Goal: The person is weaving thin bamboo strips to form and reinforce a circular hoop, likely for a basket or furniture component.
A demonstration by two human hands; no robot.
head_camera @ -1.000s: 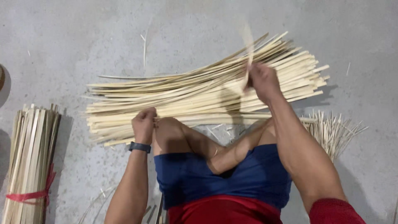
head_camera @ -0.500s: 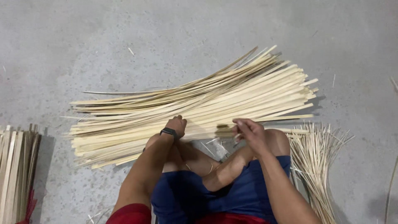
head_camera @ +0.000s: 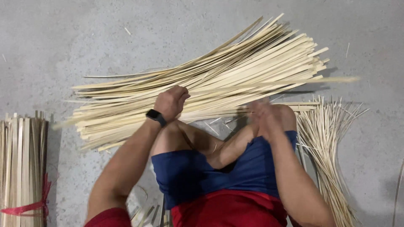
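I am looking down over my crossed legs at the pile of pale bamboo strips, which is lying on the concrete floor just beyond my knees. Its long axis is running across my view, from low on the left to higher on the right, so the strips are lying crosswise to my reach instead of pointing at me. My left hand is sitting at the near edge of the pile, somewhat left of its middle, with the fingers curled in against the strips; they are closed around something there, but I cannot tell how many strips are inside the grip. A dark wristwatch is showing on that wrist. My right hand is smeared with motion beside my right knee, right at the near edge of the pile's right half, and I cannot tell whether it is open or closed. One single strip is sticking out past the right end of the pile, blurred as well. The left hand is the nearer one to the pile's middle. A tied bundle of wider strips is lying off to my left, well apart, and a fan of thin slivers is spreading by my right knee.
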